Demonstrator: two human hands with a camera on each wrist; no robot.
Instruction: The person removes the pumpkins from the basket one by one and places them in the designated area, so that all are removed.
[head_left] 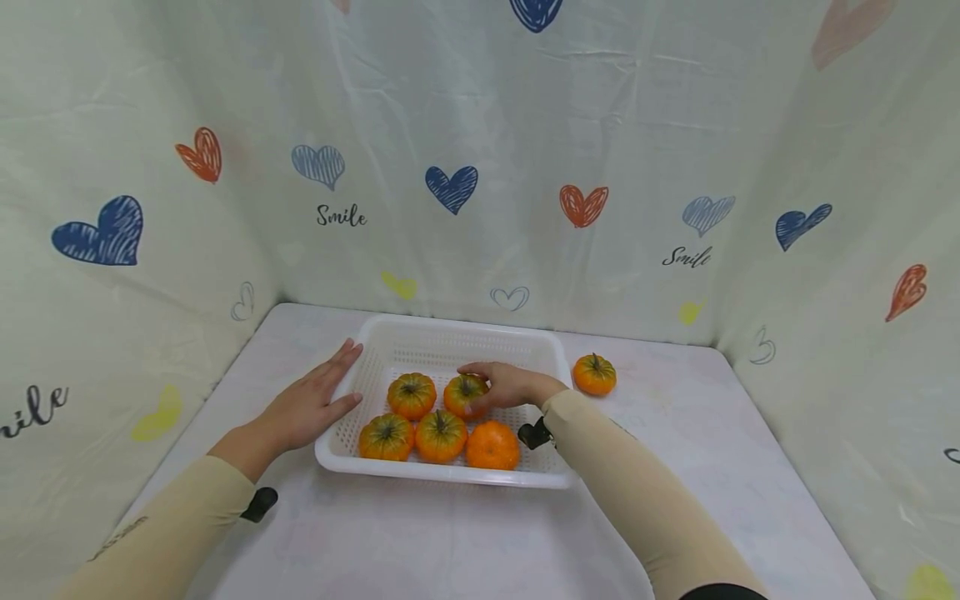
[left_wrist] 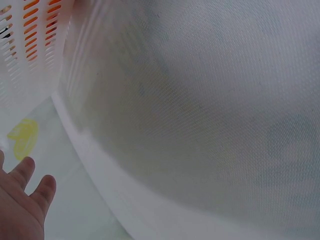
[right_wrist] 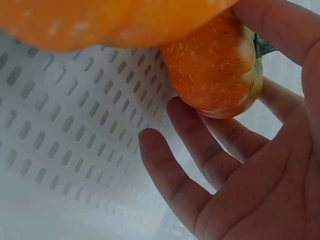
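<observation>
A white perforated plastic basket (head_left: 442,473) holds several small orange-and-green pumpkins (head_left: 440,437). In the head view my right hand (head_left: 512,386) reaches over the basket's right part and grips the pumpkin in the back row (head_left: 458,392) between thumb and fingers. The right wrist view shows this pumpkin (right_wrist: 215,72) with the thumb on one side and curled fingers on the other. My left hand (head_left: 309,406) touches the basket's left rim, its fingers extended. Only some of its fingers (left_wrist: 44,192) appear in the left wrist view, beside the basket's outer wall.
One more small pumpkin (head_left: 595,375) sits on the white table (head_left: 360,542), right of the basket. An orange pumpkin (head_left: 492,445) lies at the basket's front right, stem hidden. A curtain (head_left: 510,108) printed with hearts encloses the table at the back and sides.
</observation>
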